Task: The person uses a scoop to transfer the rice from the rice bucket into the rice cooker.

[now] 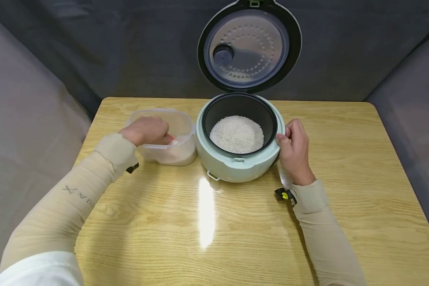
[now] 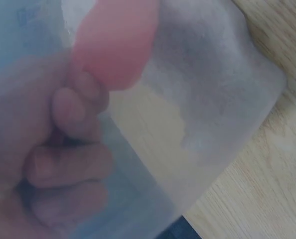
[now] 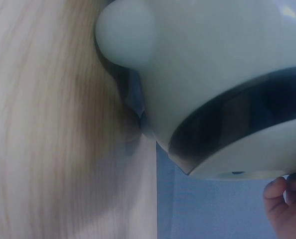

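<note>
My left hand (image 1: 148,130) reaches into a clear plastic container (image 1: 161,146) that holds white rice (image 1: 181,155). Its curled fingers grip a red scoop (image 2: 118,45), seen blurred through the container's wall in the left wrist view. To the right stands a pale green rice cooker (image 1: 232,171) with its lid (image 1: 250,43) raised. More rice (image 1: 237,135) lies heaped in the dark inner pot (image 1: 250,106). My right hand (image 1: 296,149) holds the cooker's right side, thumb at the upper rim and fingers curled against the outer wall.
The container and cooker stand side by side near the back edge of the wooden table (image 1: 243,230). Behind the table hangs a dark grey cloth (image 1: 146,51), close to the upright lid. Lighter cloth (image 1: 28,119) lines the left side.
</note>
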{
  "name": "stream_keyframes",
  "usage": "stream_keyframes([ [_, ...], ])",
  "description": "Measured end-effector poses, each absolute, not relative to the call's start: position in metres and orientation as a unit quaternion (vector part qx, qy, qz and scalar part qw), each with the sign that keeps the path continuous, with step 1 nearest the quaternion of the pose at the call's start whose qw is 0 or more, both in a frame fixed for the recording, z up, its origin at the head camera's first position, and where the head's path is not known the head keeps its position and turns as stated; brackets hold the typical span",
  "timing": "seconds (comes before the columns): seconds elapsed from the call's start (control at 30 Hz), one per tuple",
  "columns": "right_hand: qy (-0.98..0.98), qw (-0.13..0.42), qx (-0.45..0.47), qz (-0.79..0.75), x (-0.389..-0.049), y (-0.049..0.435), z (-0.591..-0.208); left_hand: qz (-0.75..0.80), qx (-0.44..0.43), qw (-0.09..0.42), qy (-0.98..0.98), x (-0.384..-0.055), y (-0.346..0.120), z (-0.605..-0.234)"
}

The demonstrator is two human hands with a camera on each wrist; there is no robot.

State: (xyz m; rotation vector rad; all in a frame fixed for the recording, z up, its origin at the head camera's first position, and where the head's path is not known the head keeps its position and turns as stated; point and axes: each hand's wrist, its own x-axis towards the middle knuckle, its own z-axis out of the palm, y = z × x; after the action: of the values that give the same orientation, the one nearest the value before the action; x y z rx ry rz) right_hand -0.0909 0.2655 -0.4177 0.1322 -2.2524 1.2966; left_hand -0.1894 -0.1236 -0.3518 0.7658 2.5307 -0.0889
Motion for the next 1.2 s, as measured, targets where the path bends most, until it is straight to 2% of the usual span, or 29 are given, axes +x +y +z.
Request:
stream_keyframes([
  [0.6, -0.831, 0.278, 0.055, 0.479, -0.0927, 0.2661, -0.4198, 0.016, 0.282, 0.231, 0.931, -0.1934, -0.1227, -0.3552],
  [1.2, -0.833, 0.274, 0.055, 0.478, -0.0922, 0.266, -0.4186, 0.053, 0.277, 0.241, 0.928, -0.1926, -0.1218, -0.3546],
])
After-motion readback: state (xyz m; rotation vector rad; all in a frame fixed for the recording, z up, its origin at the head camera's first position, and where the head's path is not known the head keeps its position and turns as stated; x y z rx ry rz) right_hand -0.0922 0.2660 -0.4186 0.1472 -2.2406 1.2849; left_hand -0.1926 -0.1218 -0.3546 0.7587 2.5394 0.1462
